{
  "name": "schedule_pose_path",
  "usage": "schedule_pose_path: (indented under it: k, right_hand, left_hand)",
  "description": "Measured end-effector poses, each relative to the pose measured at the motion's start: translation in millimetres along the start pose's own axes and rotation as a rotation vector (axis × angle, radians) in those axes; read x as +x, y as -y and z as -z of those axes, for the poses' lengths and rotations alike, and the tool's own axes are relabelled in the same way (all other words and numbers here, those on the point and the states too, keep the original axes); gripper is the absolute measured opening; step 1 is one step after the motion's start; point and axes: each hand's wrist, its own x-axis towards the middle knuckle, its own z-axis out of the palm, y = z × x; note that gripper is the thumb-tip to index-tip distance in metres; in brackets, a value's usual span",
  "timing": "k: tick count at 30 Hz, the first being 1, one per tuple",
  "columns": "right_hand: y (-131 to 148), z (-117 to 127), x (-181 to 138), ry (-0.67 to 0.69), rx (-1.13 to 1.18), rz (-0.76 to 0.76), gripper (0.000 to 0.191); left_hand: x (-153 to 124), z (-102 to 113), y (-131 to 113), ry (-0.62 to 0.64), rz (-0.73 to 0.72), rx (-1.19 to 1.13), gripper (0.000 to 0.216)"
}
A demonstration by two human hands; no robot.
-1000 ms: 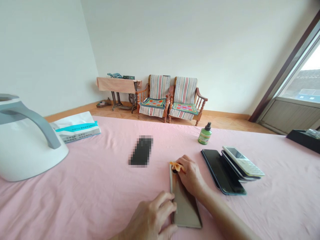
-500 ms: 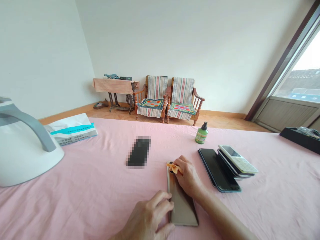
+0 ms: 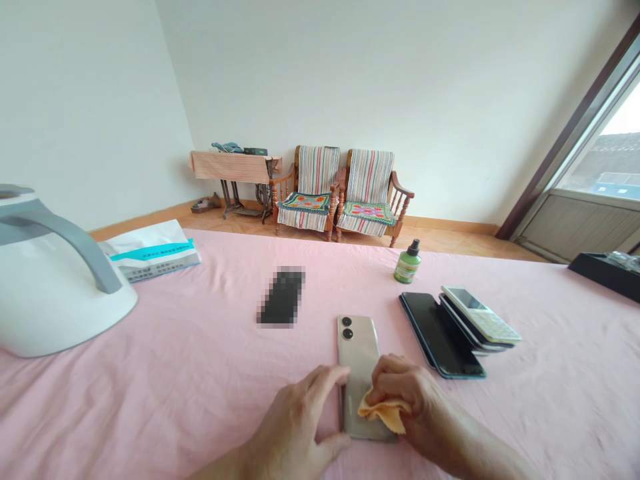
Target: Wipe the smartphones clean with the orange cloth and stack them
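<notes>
A beige smartphone (image 3: pixel 357 360) lies back up on the pink cloth, its two round camera lenses at the far end. My left hand (image 3: pixel 300 420) is curved along the phone's left edge, with fingertips and thumb against it, holding it in place. Bunched in my right hand (image 3: pixel 407 393) is a small orange cloth (image 3: pixel 385 412), pressed onto the lower right part of the phone's back. Part of the phone's right side is hidden beneath that hand and cloth.
To the right lie a dark phone (image 3: pixel 440 333) and a stack topped by a white keypad phone (image 3: pixel 477 313). A green spray bottle (image 3: pixel 407 265) stands behind them. A pixelated dark object (image 3: pixel 281 297), a white packet (image 3: pixel 155 257) and a kettle (image 3: pixel 55 287) are leftward; a black tray (image 3: pixel 605 275) sits far right.
My right hand has drawn the orange cloth from the camera lenses down to the lower part of the phone, uncovering the lenses. My left hand stays at the left edge. The view has shifted slightly.
</notes>
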Motion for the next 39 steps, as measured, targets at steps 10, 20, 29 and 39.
schedule_pose_path:
  k: [10,20,29,39]
  right_hand:
    - [8,-1,6,0.042,0.094,0.039,0.043]
    - [23,-8,1,0.140,0.160,0.068,0.048]
    - [11,10,-15,0.166,0.034,0.006,0.039]
    - [20,1,-12,0.156,0.013,0.077,0.030]
  left_hand:
    - [0,3,-1,0.003,-0.009,-0.068,0.067]
    - [9,13,5,0.070,-0.175,-0.148,0.053]
    - [4,8,4,0.042,-0.204,-0.027,0.037]
    - [3,6,3,0.045,-0.228,0.022,0.037]
